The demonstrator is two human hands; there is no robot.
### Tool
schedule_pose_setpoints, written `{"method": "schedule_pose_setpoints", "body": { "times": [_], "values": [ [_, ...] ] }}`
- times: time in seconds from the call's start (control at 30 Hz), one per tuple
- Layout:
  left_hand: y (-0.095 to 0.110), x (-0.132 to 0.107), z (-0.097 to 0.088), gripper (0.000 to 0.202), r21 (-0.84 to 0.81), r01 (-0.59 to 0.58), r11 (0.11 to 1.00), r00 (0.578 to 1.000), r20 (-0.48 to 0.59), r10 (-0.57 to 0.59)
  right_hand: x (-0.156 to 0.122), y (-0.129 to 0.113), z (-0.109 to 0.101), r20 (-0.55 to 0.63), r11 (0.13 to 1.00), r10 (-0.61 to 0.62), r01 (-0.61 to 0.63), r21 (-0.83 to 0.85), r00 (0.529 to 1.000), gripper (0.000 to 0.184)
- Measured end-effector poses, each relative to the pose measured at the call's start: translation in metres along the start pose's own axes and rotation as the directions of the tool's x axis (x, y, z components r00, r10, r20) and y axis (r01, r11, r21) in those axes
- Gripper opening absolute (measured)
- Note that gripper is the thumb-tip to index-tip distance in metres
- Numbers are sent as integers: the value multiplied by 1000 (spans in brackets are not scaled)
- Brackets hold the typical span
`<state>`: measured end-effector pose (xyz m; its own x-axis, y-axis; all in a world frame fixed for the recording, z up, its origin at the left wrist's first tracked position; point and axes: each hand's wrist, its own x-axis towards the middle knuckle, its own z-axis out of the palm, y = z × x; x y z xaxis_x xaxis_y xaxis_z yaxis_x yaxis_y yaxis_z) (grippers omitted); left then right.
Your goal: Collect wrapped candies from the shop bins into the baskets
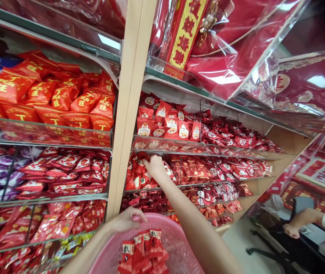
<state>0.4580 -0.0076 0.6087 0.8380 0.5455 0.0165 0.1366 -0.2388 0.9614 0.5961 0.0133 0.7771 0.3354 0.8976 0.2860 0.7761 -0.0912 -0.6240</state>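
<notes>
Along glass-edged shelves, red packets heaped; pale floor below.

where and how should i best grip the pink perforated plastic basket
Probably by the curved rim of the pink basket, from its left, near the left hand, hooking over the edge. The visible rim stands free of the shiny red packets heaped inside, while the right forearm crosses over the basket's right side.
</notes>
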Motion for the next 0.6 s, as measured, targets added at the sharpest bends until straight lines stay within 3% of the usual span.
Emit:
{"method": "schedule_pose_setpoints", "body": {
  "times": [0.17,0.33,0.5,0.6],
  "values": [
    [0,0,-1,38,2,-26,1000,1000,-3,26,16,2,19,89,972,100,-116,206,991,10],
    [0,2,-1,36,9,4,1000,1000,-8,-4,4,11,7,66,898,117,-134,420,991,13],
    [-1,4,-2,35,-5,15,1000,999,38,-15,-38,25,-26,-29,745,127,-77,663,991,16],
    [-2,4,-4,29,0,5,1000,999,53,-5,-78,42,-38,7,664,98,-71,744,995,25]
  ]
}}
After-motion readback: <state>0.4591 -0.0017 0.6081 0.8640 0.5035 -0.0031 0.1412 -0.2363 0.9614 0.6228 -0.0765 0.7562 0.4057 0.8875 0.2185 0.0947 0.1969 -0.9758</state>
